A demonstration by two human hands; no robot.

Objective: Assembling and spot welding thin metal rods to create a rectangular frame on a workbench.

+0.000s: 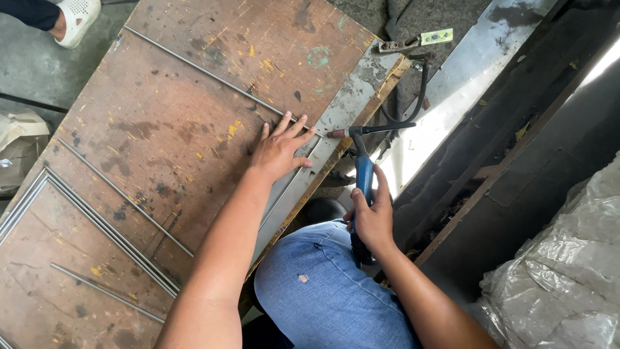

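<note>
Left hand (279, 150) is lying flat, fingers spread wide, pressing thin metal rods (289, 185) onto a brown board (161, 129) | Right hand (370, 216) is gripping the blue handle of a welding torch (361, 165), its tip pointing just beside the left fingertips | More rods (123, 194) are lying behind the left wrist.

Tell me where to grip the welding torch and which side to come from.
Grip the welding torch on its blue handle, below the bent neck, as the right hand does now. Come from the rear, cable end, near the knee: the copper nozzle points at the thin metal rods under the left hand, so that end is best avoided.
</note>
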